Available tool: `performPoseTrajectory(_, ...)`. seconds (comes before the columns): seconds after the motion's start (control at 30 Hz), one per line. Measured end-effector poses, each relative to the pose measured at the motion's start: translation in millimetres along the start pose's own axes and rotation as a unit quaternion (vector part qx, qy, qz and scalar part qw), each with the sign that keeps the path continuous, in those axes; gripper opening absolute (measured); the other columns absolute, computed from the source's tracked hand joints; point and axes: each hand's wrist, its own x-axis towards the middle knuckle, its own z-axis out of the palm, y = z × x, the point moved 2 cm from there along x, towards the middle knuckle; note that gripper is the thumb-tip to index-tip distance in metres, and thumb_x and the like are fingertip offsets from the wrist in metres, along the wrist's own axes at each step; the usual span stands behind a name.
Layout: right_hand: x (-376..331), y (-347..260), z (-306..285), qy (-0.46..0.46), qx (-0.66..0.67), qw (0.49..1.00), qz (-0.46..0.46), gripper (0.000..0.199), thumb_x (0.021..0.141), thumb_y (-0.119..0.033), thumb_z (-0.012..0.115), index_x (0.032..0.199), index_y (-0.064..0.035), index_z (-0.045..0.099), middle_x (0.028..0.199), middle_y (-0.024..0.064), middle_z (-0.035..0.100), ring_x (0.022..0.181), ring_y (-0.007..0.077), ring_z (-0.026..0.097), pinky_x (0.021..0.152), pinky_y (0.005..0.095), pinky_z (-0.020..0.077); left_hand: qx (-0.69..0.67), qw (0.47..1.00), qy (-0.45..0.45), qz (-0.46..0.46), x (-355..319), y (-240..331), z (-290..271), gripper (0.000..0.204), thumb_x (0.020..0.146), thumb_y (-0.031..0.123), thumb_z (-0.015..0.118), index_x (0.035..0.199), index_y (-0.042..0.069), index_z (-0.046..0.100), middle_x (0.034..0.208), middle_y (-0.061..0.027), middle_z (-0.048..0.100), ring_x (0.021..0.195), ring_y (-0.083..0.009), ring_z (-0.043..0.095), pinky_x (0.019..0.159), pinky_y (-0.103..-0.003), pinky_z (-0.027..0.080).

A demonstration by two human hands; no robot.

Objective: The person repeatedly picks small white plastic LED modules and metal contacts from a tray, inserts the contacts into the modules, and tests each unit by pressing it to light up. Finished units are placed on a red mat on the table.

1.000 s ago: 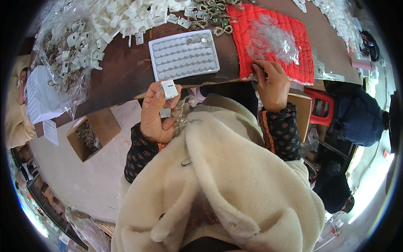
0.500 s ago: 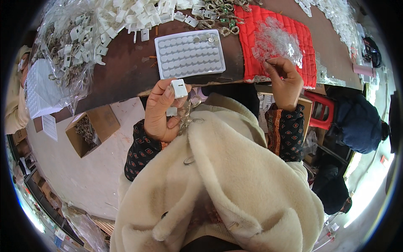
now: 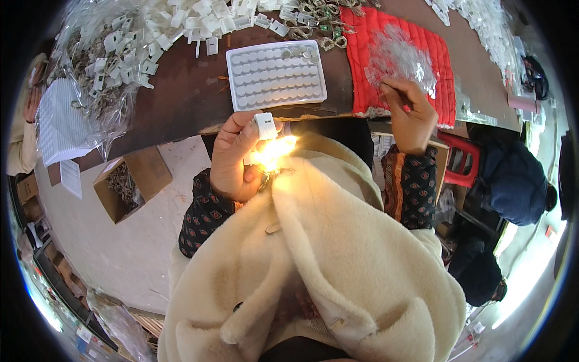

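Observation:
My left hand grips a small white plastic battery case with a dark slot, held upright in front of my chest. Just below the case, a bundle of string lights glows bright yellow, and the glare hides its wire. Over the near left edge of a red quilted cloth, my right hand has thumb and forefinger pinched together. The fingertips meet the edge of a heap of clear plastic pieces; what lies between them is too small to tell.
Between my hands, farther back, sits a white tray of round pockets with several coin cells at its far right. White cases and coiled wire lights lie behind it. A cardboard box stands left, a red stool right.
The string lights below the case have gone from unlit to brightly lit. My left hand has shifted slightly right with the case; my right hand stays at the clear pieces.

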Motion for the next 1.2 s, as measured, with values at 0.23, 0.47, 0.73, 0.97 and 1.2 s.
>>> performPoseTrajectory(0.23,-0.7,-36.0,1.0,-0.008,0.067,0.998,-0.002,0.010,0.083,0.002,0.071,0.093,-0.0019,0.072,0.090,0.0065,0.069,0.078,0.0139,0.062,0.071,0.0256,0.0495,0.036,0.999,0.009,-0.001,0.4,-2.7,3.7,0.022,0.097,0.022,0.063,0.115,0.010,0.058,0.106,-0.0136,0.065,0.065,-0.0039,0.047,0.036,-0.015,0.028)
performPoseTrajectory(0.47,-27.7,-111.4,50.9,-0.174,0.312,0.933,-0.050,0.015,0.083,0.009,0.068,0.096,0.0003,0.067,0.099,0.0119,0.069,0.087,0.0210,0.067,0.077,0.0301,0.0534,-0.028,1.000,-0.002,0.006,-6.8,-0.1,16.1,0.020,0.091,0.011,0.070,0.108,0.004,0.061,0.091,-0.0057,0.066,0.071,-0.0052,0.058,0.044,-0.017,0.039)
performPoseTrajectory(0.73,-22.4,-120.5,55.7,-0.183,0.252,0.944,-0.110,0.018,0.080,0.013,0.067,0.094,0.0011,0.066,0.094,0.0128,0.069,0.086,0.0234,0.069,0.076,0.0290,0.0545,-0.020,0.999,0.027,0.018,-6.6,1.7,12.7,0.017,0.090,0.011,0.072,0.102,0.005,0.062,0.086,-0.0016,0.064,0.067,-0.0042,0.057,0.043,-0.016,0.038)
performPoseTrajectory(0.97,-17.4,-121.7,54.1,-0.194,0.217,0.949,-0.123,0.018,0.081,0.010,0.069,0.094,-0.0003,0.066,0.099,0.0144,0.070,0.089,0.0243,0.070,0.077,0.0299,0.0551,0.017,0.998,0.015,0.057,-3.1,1.8,12.4,0.017,0.090,0.010,0.072,0.104,0.005,0.062,0.088,-0.0035,0.065,0.066,-0.0038,0.058,0.039,-0.015,0.035)
performPoseTrajectory(1.2,-17.1,-120.7,58.1,-0.225,0.230,0.938,-0.132,0.019,0.079,0.012,0.068,0.093,-0.0007,0.066,0.098,0.0135,0.069,0.087,0.0247,0.069,0.076,0.0304,0.0547,-0.007,0.999,0.026,0.047,-4.1,4.7,7.6,0.018,0.090,0.010,0.072,0.104,0.004,0.062,0.090,-0.0044,0.066,0.068,-0.0039,0.059,0.040,-0.015,0.035)
